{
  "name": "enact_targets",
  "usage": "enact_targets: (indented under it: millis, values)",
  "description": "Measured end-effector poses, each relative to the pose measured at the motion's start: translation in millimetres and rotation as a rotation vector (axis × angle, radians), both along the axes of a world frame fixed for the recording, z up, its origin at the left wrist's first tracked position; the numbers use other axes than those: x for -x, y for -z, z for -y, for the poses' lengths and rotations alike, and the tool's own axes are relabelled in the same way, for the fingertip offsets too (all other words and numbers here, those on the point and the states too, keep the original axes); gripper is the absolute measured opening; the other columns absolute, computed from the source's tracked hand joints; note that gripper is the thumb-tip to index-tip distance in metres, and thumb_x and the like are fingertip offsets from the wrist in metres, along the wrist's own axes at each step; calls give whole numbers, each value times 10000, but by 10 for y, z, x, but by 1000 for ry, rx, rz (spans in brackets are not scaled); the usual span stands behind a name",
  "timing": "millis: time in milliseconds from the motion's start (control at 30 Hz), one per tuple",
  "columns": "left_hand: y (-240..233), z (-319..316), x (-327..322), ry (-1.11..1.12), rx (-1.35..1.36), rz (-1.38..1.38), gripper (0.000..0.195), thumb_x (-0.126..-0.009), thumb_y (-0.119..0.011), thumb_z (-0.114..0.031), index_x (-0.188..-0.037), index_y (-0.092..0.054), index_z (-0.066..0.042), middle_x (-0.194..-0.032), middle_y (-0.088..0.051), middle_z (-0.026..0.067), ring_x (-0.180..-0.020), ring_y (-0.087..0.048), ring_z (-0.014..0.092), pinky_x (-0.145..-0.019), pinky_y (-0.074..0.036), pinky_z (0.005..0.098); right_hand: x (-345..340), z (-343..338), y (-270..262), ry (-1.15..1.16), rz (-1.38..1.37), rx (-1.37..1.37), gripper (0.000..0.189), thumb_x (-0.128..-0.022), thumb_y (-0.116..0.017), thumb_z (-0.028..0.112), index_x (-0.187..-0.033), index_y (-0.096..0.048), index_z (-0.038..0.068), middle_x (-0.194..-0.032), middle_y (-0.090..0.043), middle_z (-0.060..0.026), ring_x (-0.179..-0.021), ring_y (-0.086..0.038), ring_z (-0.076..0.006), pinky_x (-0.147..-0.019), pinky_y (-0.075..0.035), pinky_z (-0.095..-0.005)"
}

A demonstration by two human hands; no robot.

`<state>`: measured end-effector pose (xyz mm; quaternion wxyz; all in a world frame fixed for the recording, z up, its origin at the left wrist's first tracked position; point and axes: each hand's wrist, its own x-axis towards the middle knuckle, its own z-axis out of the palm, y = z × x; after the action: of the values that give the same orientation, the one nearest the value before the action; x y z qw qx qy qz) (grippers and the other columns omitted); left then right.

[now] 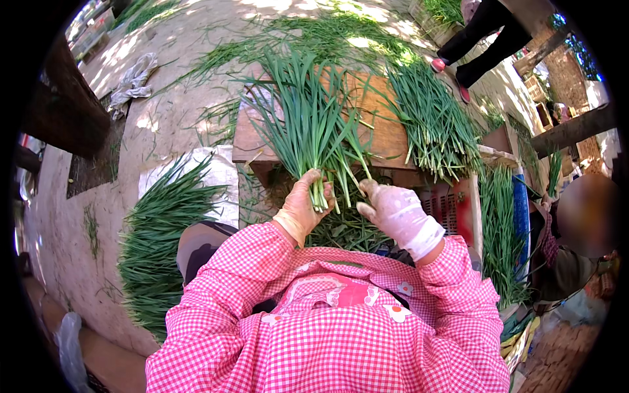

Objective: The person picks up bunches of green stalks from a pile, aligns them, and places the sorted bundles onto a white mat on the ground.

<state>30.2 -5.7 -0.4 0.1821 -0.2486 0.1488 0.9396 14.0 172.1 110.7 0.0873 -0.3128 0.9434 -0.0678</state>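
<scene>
My left hand (300, 202), in a pale thin glove, is closed around the white stem ends of a bunch of long, flat green leaves, apparently garlic chives (300, 132). The leaves fan away over a low wooden table (381, 130). My right hand (397, 213), in a whitish, soiled glove, pinches the lower end of a loose chive stalk (362, 159) just right of that bunch. A few more pale stems hang between the two hands. Beneath them lies a heap of loose green leaves (351, 228).
Chives are piled (432, 118) at the table's right and stacked (157, 245) on a white sheet (230, 172) to the left. A crate (444, 206) stands right. A dark post (73, 108) rises left. One person's legs (484, 39) and another person (565, 265) are at right.
</scene>
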Motion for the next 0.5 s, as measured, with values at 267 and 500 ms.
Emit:
enact_targets:
  millis: [267, 500]
  values:
    - [-106, 24, -7, 53, 19, 14, 396, -784, -625, -492, -964, -526, -153, -750, -526, 40, -503, -438, 74, -503, -407, 239, 493, 555, 549, 97, 119, 185, 243, -820, -537, 227, -970, -576, 41, -806, -622, -188, -756, -602, -359, -631, -466, -431]
    - [-133, 34, -34, 18, 67, 87, 425, -765, -640, -507, -934, -490, -146, -751, -516, 49, -469, -409, 76, -499, -388, 242, 798, 321, 412, 332, 388, 783, 171, -831, -573, 222, -823, -605, 54, -669, -558, -29, -614, -500, -118, -597, -428, -278]
